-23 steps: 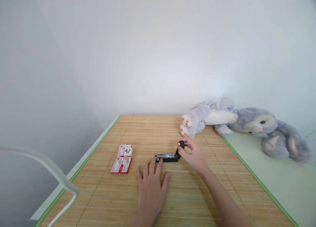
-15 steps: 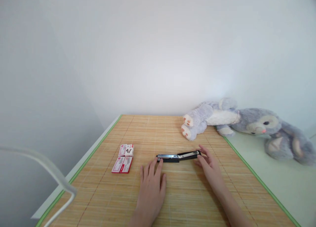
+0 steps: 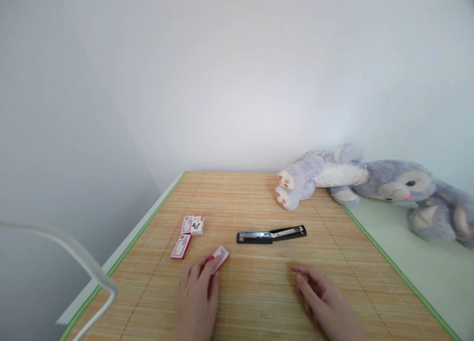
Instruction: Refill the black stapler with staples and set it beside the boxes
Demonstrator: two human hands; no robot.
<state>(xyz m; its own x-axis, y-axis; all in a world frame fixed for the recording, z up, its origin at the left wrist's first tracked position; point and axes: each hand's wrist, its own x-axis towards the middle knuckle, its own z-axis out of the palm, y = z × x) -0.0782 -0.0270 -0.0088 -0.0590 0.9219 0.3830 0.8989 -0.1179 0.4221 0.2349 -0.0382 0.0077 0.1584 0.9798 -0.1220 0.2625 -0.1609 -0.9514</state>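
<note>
Head view: three small red-and-white boxes [image 3: 181, 246], oblong, contents hidden, on slatted mat [image 3: 255, 197]; left hand [image 3: 198, 289] pinching fourth box [image 3: 222, 255]; one black stapler [image 3: 255, 236], bright metal channel, splayed open on mat; right hand [image 3: 326, 299] loosely curled, thumb and index slightly parted; one fluffy grey plush rabbit [image 3: 340, 175], far right.

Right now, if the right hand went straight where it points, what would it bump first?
Probably the opened stapler: the right hand points forward-left toward it, though height is unclear.
</note>
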